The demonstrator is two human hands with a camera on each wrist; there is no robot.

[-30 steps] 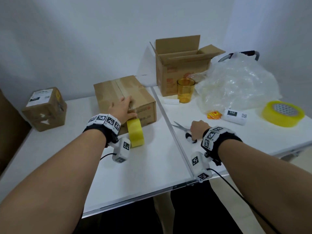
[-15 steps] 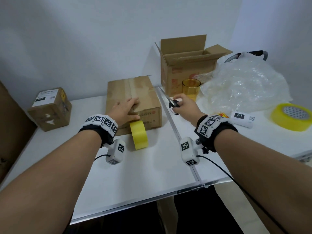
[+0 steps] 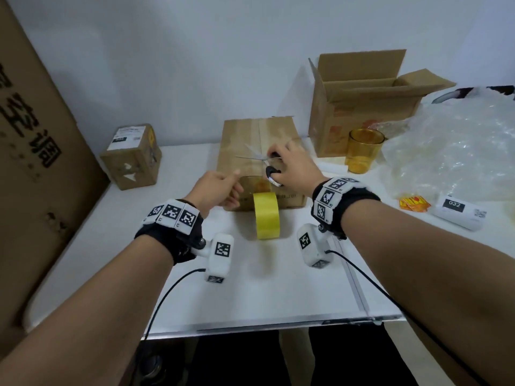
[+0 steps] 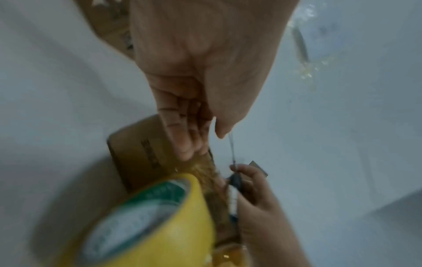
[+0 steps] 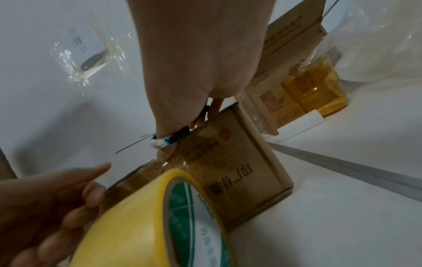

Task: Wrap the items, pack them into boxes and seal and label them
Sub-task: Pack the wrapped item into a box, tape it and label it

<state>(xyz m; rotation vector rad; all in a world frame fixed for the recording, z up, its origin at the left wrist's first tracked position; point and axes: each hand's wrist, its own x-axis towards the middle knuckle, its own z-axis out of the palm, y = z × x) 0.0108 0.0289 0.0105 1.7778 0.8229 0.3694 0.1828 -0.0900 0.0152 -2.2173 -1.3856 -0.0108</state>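
Note:
A closed cardboard box [image 3: 259, 146] lies mid-table with tape along its top seam. A yellow tape roll [image 3: 267, 215] stands on edge against its front, and a strip runs from the roll up the box face. My left hand [image 3: 231, 188] is at the box's front left edge, its loosely curled fingers [image 4: 189, 150] touching the strip beside the tape roll [image 4: 160, 225]. My right hand [image 3: 287, 165] grips black-handled scissors [image 3: 257, 157] over the box top, blades spread. In the right wrist view the scissors [image 5: 134, 144] point left above the box [image 5: 228, 171].
An open carton [image 3: 359, 107] and an amber glass [image 3: 362, 150] stand at the back right, beside crumpled clear plastic wrap [image 3: 451, 146]. A white label marked 032 [image 3: 459, 214] and a red-yellow packet [image 3: 413, 204] lie right. A small labelled box [image 3: 131, 157] and a tall carton [image 3: 36, 162] are left.
My right hand lifted the scissors off the right table and carried them left over the box top. My left hand slid from the box top down to its front edge.

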